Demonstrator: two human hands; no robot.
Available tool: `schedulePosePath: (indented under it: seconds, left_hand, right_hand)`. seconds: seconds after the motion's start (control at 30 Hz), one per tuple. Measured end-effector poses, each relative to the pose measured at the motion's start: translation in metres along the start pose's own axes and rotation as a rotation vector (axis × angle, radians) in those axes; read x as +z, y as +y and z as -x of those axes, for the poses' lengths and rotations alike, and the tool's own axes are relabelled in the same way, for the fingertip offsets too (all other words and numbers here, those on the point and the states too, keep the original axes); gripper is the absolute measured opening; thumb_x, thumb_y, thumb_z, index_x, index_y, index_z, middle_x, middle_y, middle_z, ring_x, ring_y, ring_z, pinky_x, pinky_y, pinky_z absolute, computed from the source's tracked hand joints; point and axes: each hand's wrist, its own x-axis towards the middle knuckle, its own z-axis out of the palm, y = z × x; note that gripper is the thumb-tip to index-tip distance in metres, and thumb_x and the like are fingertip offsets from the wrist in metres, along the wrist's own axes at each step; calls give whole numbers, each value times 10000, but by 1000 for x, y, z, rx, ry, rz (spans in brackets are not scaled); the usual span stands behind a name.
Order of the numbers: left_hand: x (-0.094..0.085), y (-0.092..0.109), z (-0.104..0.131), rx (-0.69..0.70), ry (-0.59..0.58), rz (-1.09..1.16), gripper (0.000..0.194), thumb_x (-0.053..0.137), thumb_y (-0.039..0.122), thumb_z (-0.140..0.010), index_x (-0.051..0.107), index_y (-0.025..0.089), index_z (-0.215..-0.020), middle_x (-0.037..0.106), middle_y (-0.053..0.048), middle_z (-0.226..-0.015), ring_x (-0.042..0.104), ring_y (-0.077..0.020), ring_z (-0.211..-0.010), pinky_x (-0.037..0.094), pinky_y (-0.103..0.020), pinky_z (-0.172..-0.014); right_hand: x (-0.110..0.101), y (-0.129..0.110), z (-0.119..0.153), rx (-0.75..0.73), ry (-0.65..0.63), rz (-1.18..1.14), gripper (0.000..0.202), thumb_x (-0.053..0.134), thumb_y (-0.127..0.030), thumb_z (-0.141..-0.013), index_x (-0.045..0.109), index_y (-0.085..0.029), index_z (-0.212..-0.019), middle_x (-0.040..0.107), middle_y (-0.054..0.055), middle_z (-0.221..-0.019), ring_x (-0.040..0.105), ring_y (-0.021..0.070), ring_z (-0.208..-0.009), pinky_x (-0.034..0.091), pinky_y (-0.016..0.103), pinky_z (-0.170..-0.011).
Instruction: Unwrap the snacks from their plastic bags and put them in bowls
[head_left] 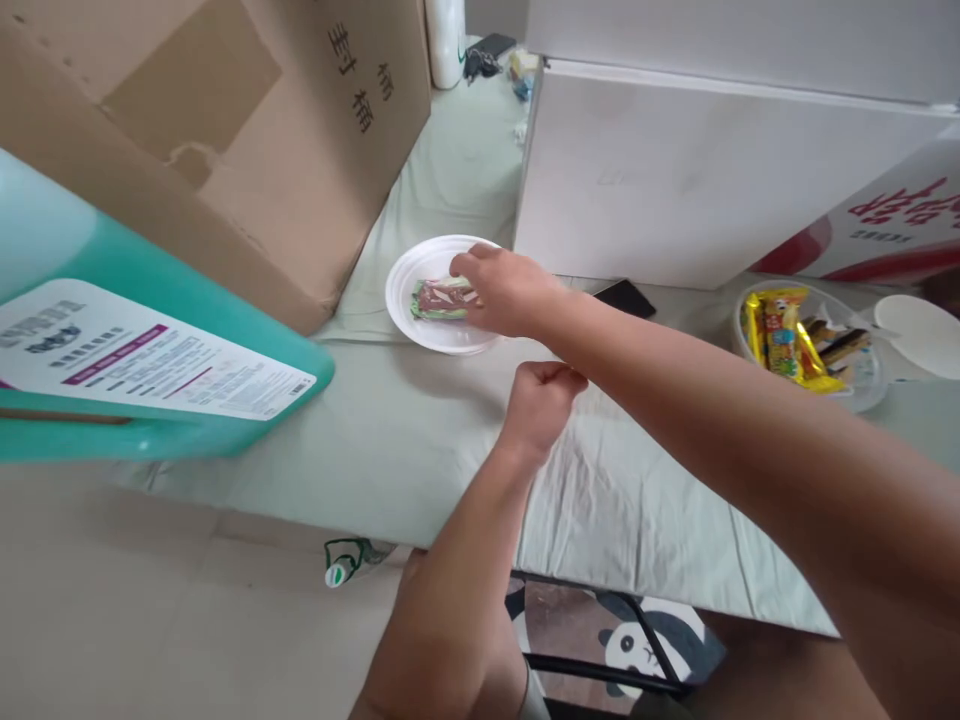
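Note:
A white round bowl (400, 290) rests on the cloth-covered table, with a brown and green wrapped snack (442, 299) lying in it. My right hand (510, 288) reaches over the bowl's right side, its fingers bent above the snack's right end; whether they grip it is hidden. Below and to the right of the bowl, my left hand (541, 402) is closed in a fist just under my right forearm, and what it holds, if anything, cannot be made out.
A cardboard box (300, 150) and a large teal jug (180, 330) stand at the left. White boxes (645, 170) stand behind. A dark phone (625, 298) lies near them. At the right, a clear bowl (870, 385) holds yellow-wrapped snacks (784, 335), beside a white lid (919, 330).

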Motion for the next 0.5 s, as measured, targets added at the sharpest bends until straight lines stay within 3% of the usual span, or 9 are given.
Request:
schedulePosePath:
  seconds: [0.1, 0.23, 0.37, 0.5]
  left_hand:
    - [-8, 3, -2, -13, 1, 30, 462, 578, 125, -710, 189, 191, -470, 137, 53, -498, 140, -37, -466, 120, -255, -459]
    - [-16, 6, -2, -12, 6, 32, 436, 577, 112, -714, 221, 193, -476, 142, 51, -513, 136, -45, -476, 112, -262, -465]
    - [-15, 7, 3, -3, -40, 22, 435, 575, 113, -706, 209, 198, -486, 132, 52, -513, 146, -49, -467, 112, -266, -463]
    - [-11, 6, 6, 15, -31, -17, 407, 557, 110, -683, 215, 200, -481, 138, 58, -496, 160, -47, -444, 106, -264, -456]
  right_hand:
    - [28, 12, -31, 41, -135, 78, 373, 810, -138, -559, 572, -229, -831, 622, 54, -853, 605, 258, -860, 483, 378, -763]
    - [34, 10, -30, 89, -181, 200, 356, 759, -122, -632, 557, -229, -905, 636, 58, -880, 639, 265, -865, 474, 384, -772]
    - [12, -6, -16, 66, -115, 191, 451, 726, -54, -605, 591, -236, -995, 646, 64, -935, 641, 274, -888, 448, 379, -764]
    - [-28, -18, 10, 50, 13, 118, 530, 701, -102, -628, 579, -240, -1124, 649, 65, -1037, 627, 261, -903, 455, 377, -766]
